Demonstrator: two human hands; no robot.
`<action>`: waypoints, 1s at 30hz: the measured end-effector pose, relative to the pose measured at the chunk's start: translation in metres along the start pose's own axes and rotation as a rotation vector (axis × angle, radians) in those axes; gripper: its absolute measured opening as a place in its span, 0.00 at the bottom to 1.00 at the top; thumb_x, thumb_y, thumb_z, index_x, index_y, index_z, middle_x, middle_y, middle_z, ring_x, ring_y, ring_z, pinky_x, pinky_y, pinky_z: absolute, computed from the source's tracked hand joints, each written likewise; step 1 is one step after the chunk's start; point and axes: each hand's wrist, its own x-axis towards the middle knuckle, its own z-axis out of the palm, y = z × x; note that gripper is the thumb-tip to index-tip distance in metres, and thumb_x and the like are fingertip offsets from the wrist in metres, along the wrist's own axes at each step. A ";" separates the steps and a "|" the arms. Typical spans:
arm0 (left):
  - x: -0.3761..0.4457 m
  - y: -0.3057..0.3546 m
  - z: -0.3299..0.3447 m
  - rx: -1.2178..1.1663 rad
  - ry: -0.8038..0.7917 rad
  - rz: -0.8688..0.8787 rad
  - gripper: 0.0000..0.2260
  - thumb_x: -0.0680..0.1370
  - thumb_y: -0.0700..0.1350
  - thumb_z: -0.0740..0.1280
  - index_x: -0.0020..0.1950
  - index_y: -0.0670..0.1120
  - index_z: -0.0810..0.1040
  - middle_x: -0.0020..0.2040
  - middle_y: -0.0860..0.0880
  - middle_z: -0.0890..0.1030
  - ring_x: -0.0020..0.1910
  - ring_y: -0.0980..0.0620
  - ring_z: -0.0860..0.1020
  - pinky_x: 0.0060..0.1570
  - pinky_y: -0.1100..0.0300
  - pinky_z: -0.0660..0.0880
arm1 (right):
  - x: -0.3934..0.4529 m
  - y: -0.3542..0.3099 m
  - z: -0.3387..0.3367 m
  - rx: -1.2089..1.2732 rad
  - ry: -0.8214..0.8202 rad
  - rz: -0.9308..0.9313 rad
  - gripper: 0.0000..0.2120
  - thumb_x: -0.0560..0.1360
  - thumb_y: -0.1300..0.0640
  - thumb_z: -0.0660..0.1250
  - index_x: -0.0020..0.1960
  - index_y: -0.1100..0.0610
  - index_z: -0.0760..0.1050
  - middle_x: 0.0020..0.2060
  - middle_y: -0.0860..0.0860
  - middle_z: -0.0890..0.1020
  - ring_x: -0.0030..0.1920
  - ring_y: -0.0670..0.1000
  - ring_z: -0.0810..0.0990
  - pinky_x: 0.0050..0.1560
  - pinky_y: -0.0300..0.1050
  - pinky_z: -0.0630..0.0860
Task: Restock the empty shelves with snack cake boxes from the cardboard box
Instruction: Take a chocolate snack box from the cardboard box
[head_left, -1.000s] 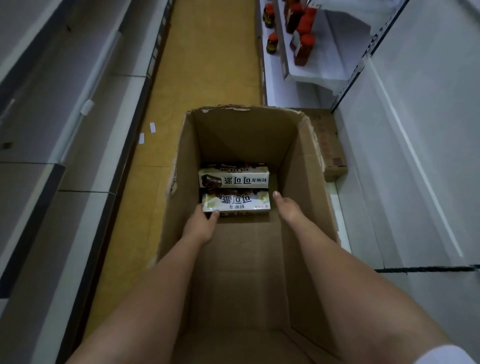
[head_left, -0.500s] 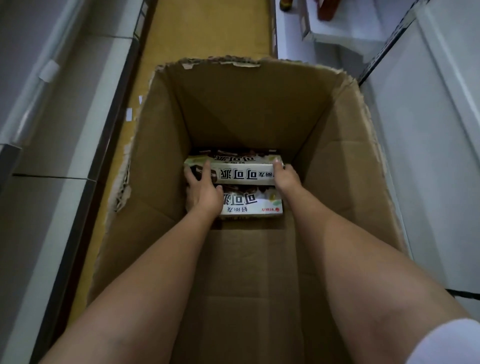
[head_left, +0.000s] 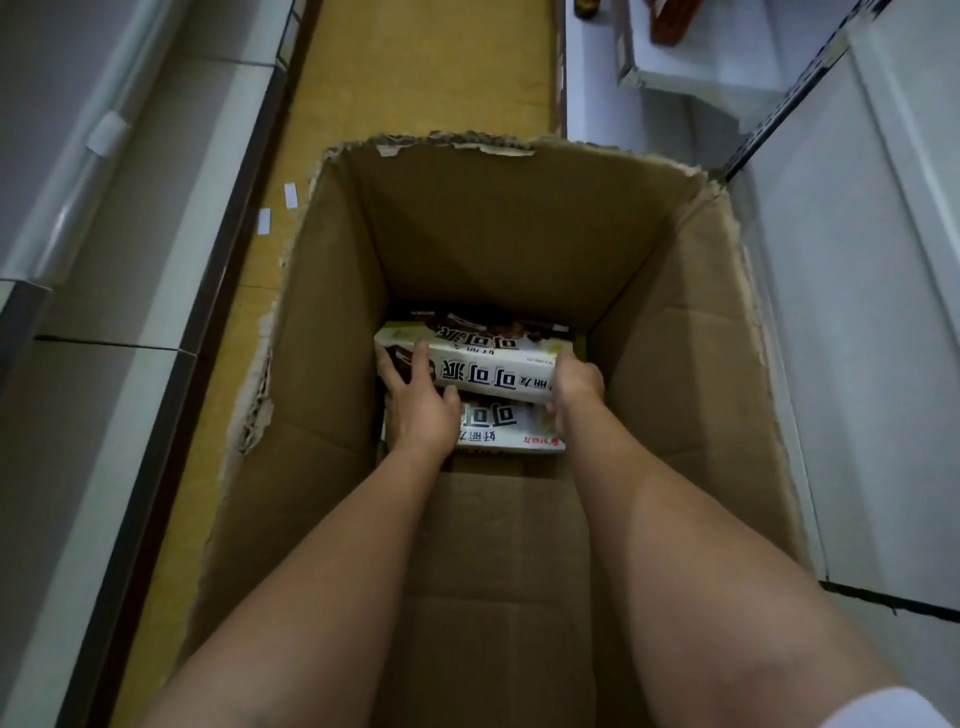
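A tall open cardboard box (head_left: 675, 395) stands on the aisle floor with torn top edges. At its bottom lie white snack cake boxes with black lettering. One snack cake box (head_left: 493, 371) is tilted up, held at both ends. My left hand (head_left: 415, 400) grips its left end, fingers spread along the front face. My right hand (head_left: 574, 384) curls round its right end. A second snack cake box (head_left: 506, 428) lies flat just below it, partly covered by my hands. Another dark-printed box (head_left: 483, 319) shows behind.
White store shelves (head_left: 130, 218) run along the left of the yellow floor aisle (head_left: 431, 67). More white shelving (head_left: 857, 312) stands close on the right. A raised white shelf (head_left: 701, 47) with a red item sits at the top right.
My head has moved closer over the cardboard box. Both hands went from the nearer snack cake box to the one behind it and now lift it, tilted, off the bottom.
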 end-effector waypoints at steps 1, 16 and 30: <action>-0.003 -0.001 -0.002 -0.014 -0.007 -0.008 0.27 0.81 0.47 0.61 0.77 0.55 0.54 0.78 0.47 0.39 0.74 0.41 0.60 0.64 0.50 0.67 | -0.005 0.005 -0.003 0.009 -0.023 0.027 0.18 0.79 0.48 0.57 0.62 0.58 0.70 0.52 0.56 0.80 0.43 0.54 0.79 0.27 0.43 0.69; -0.097 -0.034 -0.008 -0.193 0.041 -0.241 0.28 0.81 0.48 0.60 0.78 0.45 0.54 0.77 0.42 0.55 0.72 0.40 0.63 0.67 0.48 0.64 | -0.087 0.064 -0.068 0.267 -0.136 0.191 0.19 0.75 0.58 0.58 0.66 0.57 0.68 0.48 0.56 0.80 0.43 0.53 0.79 0.31 0.41 0.68; -0.156 -0.084 -0.024 -0.155 0.214 -0.310 0.22 0.80 0.46 0.61 0.72 0.44 0.61 0.69 0.41 0.71 0.66 0.40 0.71 0.63 0.47 0.67 | -0.123 0.106 -0.102 0.218 -0.071 0.081 0.16 0.76 0.56 0.58 0.63 0.56 0.71 0.50 0.58 0.81 0.46 0.53 0.77 0.33 0.40 0.66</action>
